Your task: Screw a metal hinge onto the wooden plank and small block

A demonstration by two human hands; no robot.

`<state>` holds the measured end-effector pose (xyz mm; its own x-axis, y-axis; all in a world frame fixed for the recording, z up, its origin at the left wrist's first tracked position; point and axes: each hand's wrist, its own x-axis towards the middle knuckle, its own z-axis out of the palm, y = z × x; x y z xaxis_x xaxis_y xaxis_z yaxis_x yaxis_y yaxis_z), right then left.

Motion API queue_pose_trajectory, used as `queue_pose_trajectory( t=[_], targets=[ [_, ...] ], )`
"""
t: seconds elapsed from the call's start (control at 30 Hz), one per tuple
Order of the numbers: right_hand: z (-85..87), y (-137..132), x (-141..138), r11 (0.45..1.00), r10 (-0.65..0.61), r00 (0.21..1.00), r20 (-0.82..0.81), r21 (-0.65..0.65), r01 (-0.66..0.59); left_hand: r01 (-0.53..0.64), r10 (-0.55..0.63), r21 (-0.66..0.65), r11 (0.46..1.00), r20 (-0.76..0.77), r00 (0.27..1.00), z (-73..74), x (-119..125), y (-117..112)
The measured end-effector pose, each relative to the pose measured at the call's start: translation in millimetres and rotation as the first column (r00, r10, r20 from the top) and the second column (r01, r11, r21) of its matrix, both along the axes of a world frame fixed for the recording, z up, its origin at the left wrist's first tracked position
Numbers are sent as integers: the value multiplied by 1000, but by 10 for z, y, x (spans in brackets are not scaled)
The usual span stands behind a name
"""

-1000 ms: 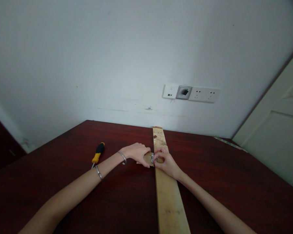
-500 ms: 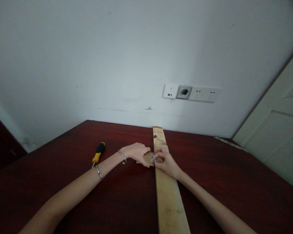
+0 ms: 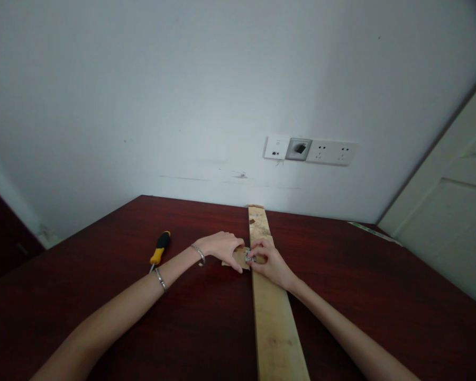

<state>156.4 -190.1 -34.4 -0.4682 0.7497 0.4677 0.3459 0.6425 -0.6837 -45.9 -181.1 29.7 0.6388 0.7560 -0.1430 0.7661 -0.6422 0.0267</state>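
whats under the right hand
Under the right hand lies the long wooden board, with a small metal piece partly showing at the pinch. The hand hides the rest of that piece and the board surface beneath the palm.

1. A dark red-brown table (image 3: 206, 323) stands with its far edge along a pale wall (image 3: 182, 79).
2. Dark scuffs (image 3: 241, 175) and a thin, nearly level streak mark the wall low down.
3. A white wall plate (image 3: 276, 148) with small dark openings sits at the left of a row.
4. Beside it comes a grey-framed plate (image 3: 293, 150) with a dark centre.
5. A wide white socket plate (image 3: 332, 153) ends the row.
6. A white panelled surface (image 3: 456, 211) slants along the right side.
7. A narrow pale strip (image 3: 375, 233) lies near the table's far right corner.
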Motion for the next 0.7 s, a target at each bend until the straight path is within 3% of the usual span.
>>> queue_pose_trajectory(
  t=[0.7],
  targets=[
    [16,-8,-5,1000,-11,1000,26,-8,12,-2,2,0,1000,19,1000,14,6,-12]
  ],
)
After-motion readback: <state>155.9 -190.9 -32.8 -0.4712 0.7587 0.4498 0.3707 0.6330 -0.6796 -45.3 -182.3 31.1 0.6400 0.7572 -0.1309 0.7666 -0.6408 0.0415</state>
